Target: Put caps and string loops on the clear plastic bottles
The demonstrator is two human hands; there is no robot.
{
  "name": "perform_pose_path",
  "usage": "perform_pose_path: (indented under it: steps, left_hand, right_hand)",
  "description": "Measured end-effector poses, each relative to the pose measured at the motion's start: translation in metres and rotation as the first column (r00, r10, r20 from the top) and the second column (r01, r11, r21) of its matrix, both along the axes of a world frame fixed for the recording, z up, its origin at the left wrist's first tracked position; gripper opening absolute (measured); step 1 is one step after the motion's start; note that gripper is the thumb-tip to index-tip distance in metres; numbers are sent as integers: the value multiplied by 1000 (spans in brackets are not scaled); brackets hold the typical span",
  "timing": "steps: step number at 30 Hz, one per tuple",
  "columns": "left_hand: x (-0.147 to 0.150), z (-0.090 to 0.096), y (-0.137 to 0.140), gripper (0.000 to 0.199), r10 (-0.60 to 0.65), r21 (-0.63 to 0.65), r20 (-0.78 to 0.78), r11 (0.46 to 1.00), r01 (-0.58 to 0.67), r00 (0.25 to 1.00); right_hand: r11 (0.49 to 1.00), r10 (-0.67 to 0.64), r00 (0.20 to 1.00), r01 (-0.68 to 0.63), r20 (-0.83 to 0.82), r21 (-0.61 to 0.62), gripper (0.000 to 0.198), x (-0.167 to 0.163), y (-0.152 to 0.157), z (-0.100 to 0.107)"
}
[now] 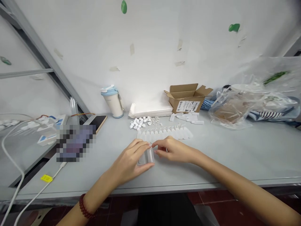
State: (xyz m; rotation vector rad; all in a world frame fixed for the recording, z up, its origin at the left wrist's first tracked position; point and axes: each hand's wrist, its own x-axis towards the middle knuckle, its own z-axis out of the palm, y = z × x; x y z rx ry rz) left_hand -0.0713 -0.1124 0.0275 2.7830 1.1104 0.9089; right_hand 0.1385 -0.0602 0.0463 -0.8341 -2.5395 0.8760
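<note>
My left hand [131,160] grips a small translucent plastic bottle [150,156] between thumb and fingers, near the front of the table. At the bottle's top, my right hand [170,150] has its fingers curled, with the index fingertip at the neck; anything pinched there is too small to make out. Another translucent piece shows partly behind the left fingers. Just beyond both hands lies a row of translucent bottles [164,134] with thin white tips. Behind that row are a pile of small white caps [140,122] and a few thin white pieces [155,120].
Loose translucent bottles [188,117] lie before an open cardboard box [185,99]. A white stack [151,110] and a tumbler [113,102] stand by the wall. Phones [100,121] and a white cable [57,172] are left; a clear plastic bag [231,108] is right.
</note>
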Motion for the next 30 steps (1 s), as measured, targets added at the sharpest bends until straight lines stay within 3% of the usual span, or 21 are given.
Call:
perform_pose_path:
  steps: [12, 30]
  left_hand:
    - [-2, -1, 2, 35, -22, -144, -86, 990, 10, 996]
    - [-6, 7, 9, 37, -20, -199, -147, 980, -10, 989]
  right_hand:
    - [999, 21, 992, -26, 121, 36, 20, -2, 2, -8]
    - [999, 21, 985, -28, 169, 44, 23, -5, 0, -8]
